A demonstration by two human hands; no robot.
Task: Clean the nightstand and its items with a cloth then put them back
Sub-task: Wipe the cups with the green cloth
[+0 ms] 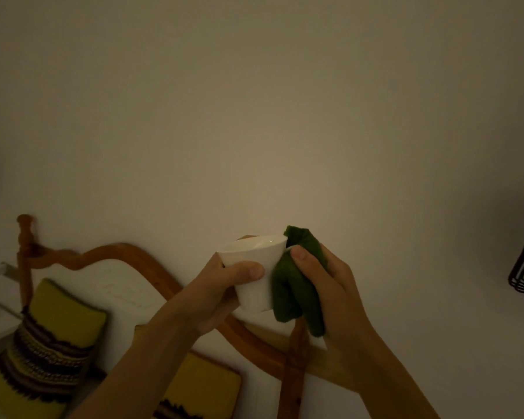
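Dim light falls on a plain wall (254,116) and a curved wooden headboard (127,252), in front of which we hold a white cup (254,276) in the air, our left hand (221,285) curled round it and our right hand (330,285) gripping a bunched green cloth (291,285) against its side. To wipe it well we judge we should turn the cup steadily against the cloth, covering rim and base. We can read no brand or writing anywhere.

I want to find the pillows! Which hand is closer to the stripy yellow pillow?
Left. The left hand, holding the white cup, is nearer the stripy yellow pillow at lower left. The right hand, holding the green cloth, is farther right.
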